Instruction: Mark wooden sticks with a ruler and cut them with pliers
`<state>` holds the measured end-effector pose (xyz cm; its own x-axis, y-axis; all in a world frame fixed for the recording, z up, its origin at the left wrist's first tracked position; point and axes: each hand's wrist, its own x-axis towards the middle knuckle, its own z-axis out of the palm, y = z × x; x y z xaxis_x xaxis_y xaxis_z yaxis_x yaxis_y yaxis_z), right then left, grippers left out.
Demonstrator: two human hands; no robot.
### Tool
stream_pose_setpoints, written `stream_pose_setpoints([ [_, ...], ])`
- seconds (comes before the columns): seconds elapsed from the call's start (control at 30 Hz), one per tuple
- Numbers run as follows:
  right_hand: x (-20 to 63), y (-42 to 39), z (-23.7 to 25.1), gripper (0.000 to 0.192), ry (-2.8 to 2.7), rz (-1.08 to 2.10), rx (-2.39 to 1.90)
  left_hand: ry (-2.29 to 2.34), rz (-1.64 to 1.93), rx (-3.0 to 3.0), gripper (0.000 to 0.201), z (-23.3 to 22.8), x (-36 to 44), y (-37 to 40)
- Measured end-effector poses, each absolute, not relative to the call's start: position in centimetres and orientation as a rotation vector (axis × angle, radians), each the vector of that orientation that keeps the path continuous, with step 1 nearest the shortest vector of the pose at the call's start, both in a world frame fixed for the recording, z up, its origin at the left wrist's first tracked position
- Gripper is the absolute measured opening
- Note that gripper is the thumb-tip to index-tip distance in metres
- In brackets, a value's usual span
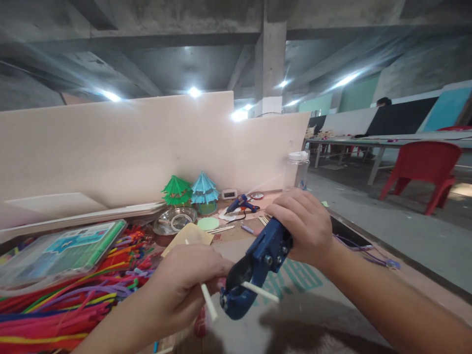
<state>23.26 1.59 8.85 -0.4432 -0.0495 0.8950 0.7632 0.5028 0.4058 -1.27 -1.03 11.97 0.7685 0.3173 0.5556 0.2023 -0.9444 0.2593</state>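
Right hand [304, 227] gripping blue cutter [254, 268]; left hand [184, 290] fingers pinching thin white stick [208, 301]; another stick piece [260, 291] in the blade.

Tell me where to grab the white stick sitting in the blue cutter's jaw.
Take the white stick by its free end, right of the blue cutter, coming from the right. That end juts clear of the jaw; the left hand crowds the other side.
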Motion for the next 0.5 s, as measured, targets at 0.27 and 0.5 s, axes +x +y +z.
stream_pose_setpoints([
  [0.27,23.31,1.60,8.79,0.026,-1.785,-1.058,-0.599,0.458,0.897,2.781,0.024,12.30,-1.11,-1.38],
  [0.5,23.31,1.70,8.69,0.027,-1.782,-1.056,-0.604,0.516,0.835,2.732,0.025,12.08,-1.45,-1.28],
])
